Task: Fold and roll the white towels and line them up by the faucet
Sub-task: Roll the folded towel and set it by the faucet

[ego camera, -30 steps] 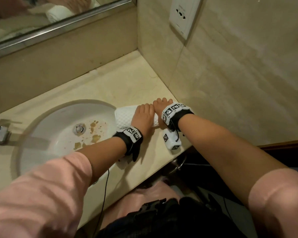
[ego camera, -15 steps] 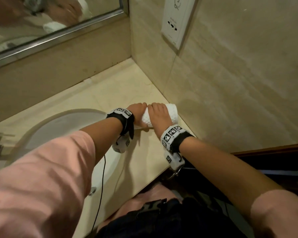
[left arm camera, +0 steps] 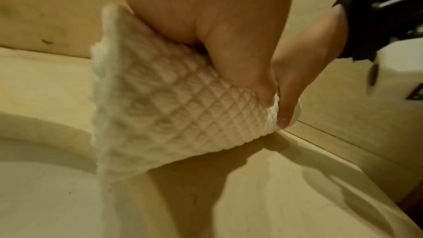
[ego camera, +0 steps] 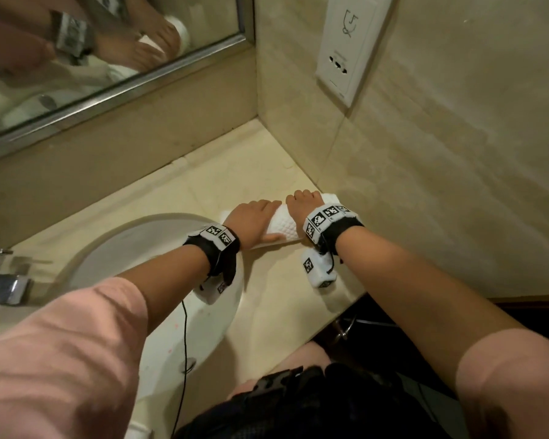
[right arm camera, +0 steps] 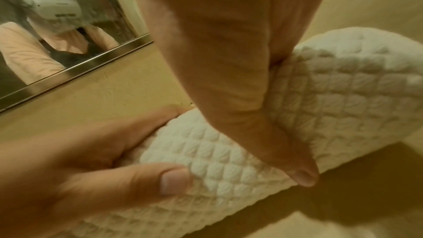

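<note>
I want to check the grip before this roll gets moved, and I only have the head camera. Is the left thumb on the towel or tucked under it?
Observer: On it. In the right wrist view the left hand presses its thumb against the near side of the towel, with the nail showing.
Operator: And the right thumb?
Observer: In the same view, the thumb of the right hand runs down the near side, with its tip low, close to the counter.
Operator: Is the left end tidy?
Observer: The left wrist view shows a wavy, uneven edge there, though it is blurred.
</note>
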